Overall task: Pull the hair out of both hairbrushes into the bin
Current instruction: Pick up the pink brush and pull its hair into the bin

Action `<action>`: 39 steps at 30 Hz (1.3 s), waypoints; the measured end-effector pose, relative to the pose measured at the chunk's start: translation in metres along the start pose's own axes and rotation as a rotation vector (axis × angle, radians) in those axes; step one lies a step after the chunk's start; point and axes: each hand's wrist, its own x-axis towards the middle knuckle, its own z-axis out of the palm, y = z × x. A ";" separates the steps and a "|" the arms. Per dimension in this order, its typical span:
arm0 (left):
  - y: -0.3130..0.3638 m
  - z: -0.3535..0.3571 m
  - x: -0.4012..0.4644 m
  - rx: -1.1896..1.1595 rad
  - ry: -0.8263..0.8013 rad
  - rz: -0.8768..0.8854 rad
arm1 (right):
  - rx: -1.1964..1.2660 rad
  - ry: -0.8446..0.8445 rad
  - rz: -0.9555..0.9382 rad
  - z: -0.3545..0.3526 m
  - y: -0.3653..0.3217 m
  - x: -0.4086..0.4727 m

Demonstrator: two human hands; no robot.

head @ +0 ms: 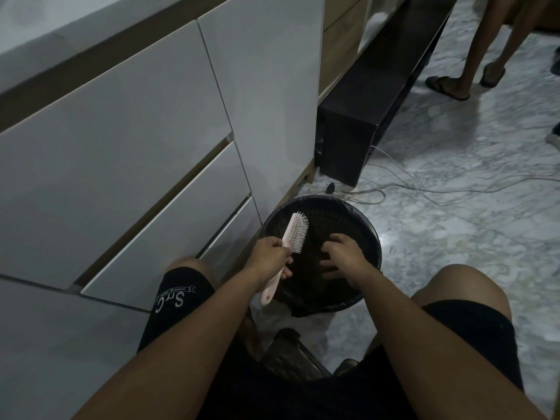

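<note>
A round black bin (368,225) stands on the floor between my knees, lined with a dark bag. My left hand (269,257) grips the handle of a pale pink hairbrush (295,233) and holds it over the bin's left side, bristles facing right. My right hand (345,253) hovers over the middle of the bin, fingers curled and slightly apart; whether it holds hair is too dark to tell. Only one brush is in view.
White drawer fronts (127,165) rise close on the left. A low dark cabinet (363,122) sits behind the bin, with white cables (424,183) trailing over the marble floor. Another person's legs in sandals (466,71) stand at the top right.
</note>
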 end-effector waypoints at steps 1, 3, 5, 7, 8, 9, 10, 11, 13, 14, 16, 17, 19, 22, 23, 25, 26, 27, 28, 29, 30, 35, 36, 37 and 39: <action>-0.001 0.001 0.001 0.000 0.003 -0.004 | -0.005 0.012 -0.001 -0.001 0.001 0.001; -0.003 0.002 0.002 -0.003 0.004 -0.016 | -0.033 0.039 -0.023 -0.002 0.003 0.004; -0.004 0.002 0.002 -0.008 -0.001 -0.024 | -0.049 0.068 -0.051 -0.004 0.005 0.006; -0.004 0.003 0.002 -0.009 -0.006 -0.029 | -0.043 0.092 -0.081 -0.005 0.004 0.006; -0.004 0.003 0.002 -0.007 -0.006 -0.030 | -0.033 0.096 -0.103 -0.005 0.003 0.004; -0.003 0.004 0.001 -0.006 -0.010 -0.029 | -0.021 0.085 -0.131 -0.004 0.001 0.002; -0.002 0.005 0.001 -0.009 -0.016 -0.029 | -0.012 0.057 -0.164 -0.003 -0.001 0.000; -0.001 0.005 0.001 -0.016 -0.026 -0.027 | -0.006 0.015 -0.195 -0.001 -0.003 -0.003; 0.002 0.007 -0.001 -0.038 -0.051 -0.027 | -0.001 -0.064 -0.237 0.003 -0.004 -0.008; 0.003 0.007 -0.003 -0.041 -0.067 -0.026 | 0.000 -0.084 -0.254 0.004 -0.004 -0.010; 0.004 0.007 -0.005 -0.035 -0.104 -0.019 | 0.015 -0.082 -0.281 0.005 -0.003 -0.011; 0.004 0.007 -0.005 -0.027 -0.120 -0.017 | 0.029 -0.071 -0.288 0.004 -0.003 -0.010; 0.002 0.005 -0.006 -0.006 -0.145 -0.016 | 0.043 -0.055 -0.299 0.003 -0.003 -0.010; 0.003 0.001 -0.007 -0.004 -0.156 -0.011 | -0.011 -0.024 -0.353 0.003 -0.002 -0.008; 0.004 0.001 -0.008 -0.006 -0.155 -0.012 | -0.032 0.003 -0.373 0.002 -0.001 -0.007; 0.005 0.002 -0.009 0.000 -0.148 -0.012 | -0.095 0.055 -0.413 0.002 0.000 -0.005; 0.005 0.003 -0.010 0.003 -0.140 -0.010 | -0.130 0.074 -0.432 0.002 0.001 -0.004; 0.005 0.004 -0.010 0.002 -0.133 -0.007 | -0.159 0.089 -0.442 0.003 0.002 -0.003; 0.006 0.005 -0.010 0.003 -0.128 -0.004 | -0.169 0.096 -0.445 0.003 0.002 -0.003; 0.006 0.005 -0.010 0.004 -0.127 0.002 | -0.167 0.094 -0.439 0.004 0.002 -0.004; 0.007 0.005 -0.010 0.012 -0.130 0.010 | -0.154 0.089 -0.430 0.005 0.001 -0.005; 0.009 0.003 -0.012 0.054 -0.162 0.039 | -0.070 0.110 -0.419 0.002 0.000 -0.005; 0.008 0.003 -0.013 0.072 -0.163 0.049 | -0.052 0.151 -0.421 0.000 -0.001 -0.004; 0.007 0.003 -0.014 0.092 -0.162 0.062 | -0.041 0.190 -0.423 -0.001 -0.003 -0.005; 0.006 0.004 -0.016 0.124 -0.169 0.084 | -0.019 0.244 -0.424 -0.004 -0.006 -0.006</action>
